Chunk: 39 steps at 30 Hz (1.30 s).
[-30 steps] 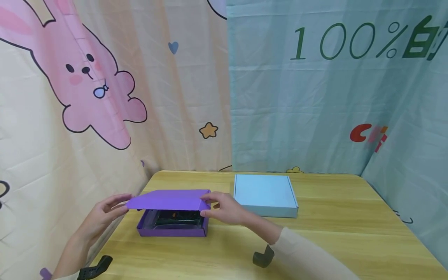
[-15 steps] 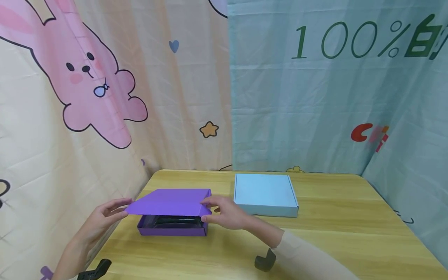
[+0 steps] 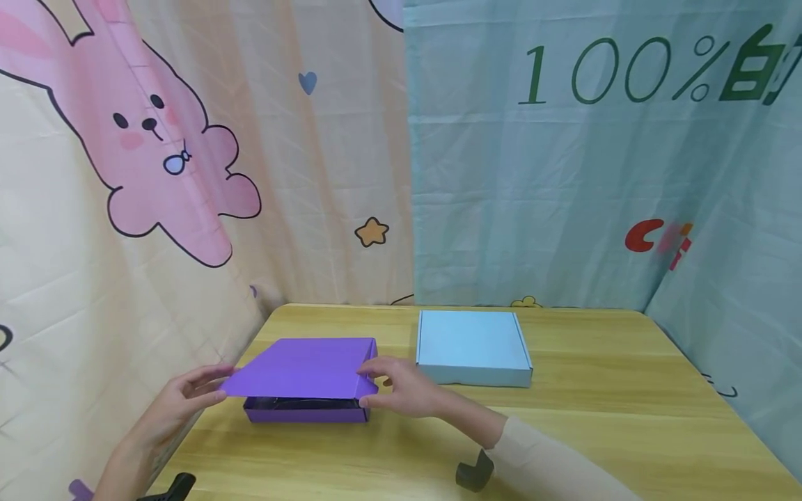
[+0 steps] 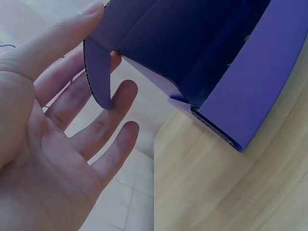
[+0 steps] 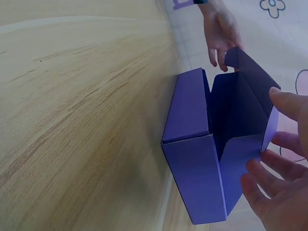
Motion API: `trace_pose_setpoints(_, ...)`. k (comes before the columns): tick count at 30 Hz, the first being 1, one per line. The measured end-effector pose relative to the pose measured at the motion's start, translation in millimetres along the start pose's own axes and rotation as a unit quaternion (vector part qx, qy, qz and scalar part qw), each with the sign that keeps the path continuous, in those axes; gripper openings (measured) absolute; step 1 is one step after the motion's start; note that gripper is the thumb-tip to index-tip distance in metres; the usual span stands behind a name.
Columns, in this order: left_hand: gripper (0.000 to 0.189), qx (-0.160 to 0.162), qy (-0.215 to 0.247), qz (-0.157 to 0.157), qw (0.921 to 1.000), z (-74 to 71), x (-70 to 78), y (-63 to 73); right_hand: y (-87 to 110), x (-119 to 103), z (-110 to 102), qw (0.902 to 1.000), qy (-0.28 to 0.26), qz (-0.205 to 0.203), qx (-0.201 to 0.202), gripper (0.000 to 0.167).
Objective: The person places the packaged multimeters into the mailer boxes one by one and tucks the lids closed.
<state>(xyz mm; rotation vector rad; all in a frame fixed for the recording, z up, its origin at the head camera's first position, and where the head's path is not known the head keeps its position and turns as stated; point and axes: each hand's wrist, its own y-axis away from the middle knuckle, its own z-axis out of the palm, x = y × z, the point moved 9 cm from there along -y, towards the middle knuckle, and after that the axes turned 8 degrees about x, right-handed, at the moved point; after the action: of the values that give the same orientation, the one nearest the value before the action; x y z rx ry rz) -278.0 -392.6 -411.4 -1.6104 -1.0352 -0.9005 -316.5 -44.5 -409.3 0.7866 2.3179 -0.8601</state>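
Observation:
A purple cardboard box [image 3: 307, 415] stands on the table's left side, its hinged lid [image 3: 307, 365] tilted partly down over it. My left hand [image 3: 178, 403] pinches the lid's left front corner; in the left wrist view the thumb [image 4: 79, 21] lies on the flap and the other fingers are spread behind it. At the lid's right front corner, my right hand [image 3: 401, 386] pinches the edge between thumb and fingers. A narrow gap remains at the front, where something black [image 3: 307, 403] shows inside; its kind cannot be told.
A light blue closed box [image 3: 473, 341] lies to the right of the purple box, farther back. The wooden table [image 3: 595, 390] extends to the right. Curtains [image 3: 532, 174] hang behind and on both sides.
Both hands have lowered the front of the purple lid, and the gap above the box has narrowed. Less of the black thing inside is visible. The blue box has stayed in place.

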Motion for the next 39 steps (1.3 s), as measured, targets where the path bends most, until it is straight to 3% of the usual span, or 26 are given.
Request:
trace_pose_setpoints(8, 0.044, 0.01, 0.018, -0.045, 0.9988, -1.6, -15.2, 5.5, 3.8, 0.9, 3.8, 1.0, -0.002, -0.008, -0.002, 0.053)
trace_pose_setpoints(13, 0.044, 0.008, 0.019, -0.051, 0.9985, -1.2, -17.7, 9.3, 5.5, 1.6, 6.5, 0.9999, -0.006, -0.008, -0.007, 0.049)
trace_pose_setpoints(18, 0.035, 0.015, 0.048, -0.061, 0.9969, -0.1, -17.9, 5.7, 2.4, 13.2, 8.9, 0.9959, -0.077, 0.046, 0.012, 0.038)
trace_pose_setpoints(22, 0.037, 0.044, 0.005, -0.119, 0.9919, 0.6, -25.6, -5.8, -1.1, 23.6, 10.0, 0.9864, -0.118, 0.103, 0.05, 0.035)
trace_pose_setpoints(25, 0.043, 0.049, -0.04, -0.159, 0.9852, 3.0, -30.8, -11.3, -2.6, 28.7, 11.7, 0.9819, -0.116, 0.131, 0.073, 0.035)
trace_pose_setpoints(27, 0.047, 0.043, -0.054, -0.165, 0.9839, 5.7, -31.7, -13.2, -3.4, 30.8, 12.8, 0.9806, -0.106, 0.143, 0.083, 0.036)
trace_pose_setpoints(39, 0.057, 0.05, -0.093, -0.176, 0.9787, 9.3, -32.1, -18.6, -10.1, 27.7, 12.1, 0.9859, -0.038, 0.124, 0.106, 0.043)
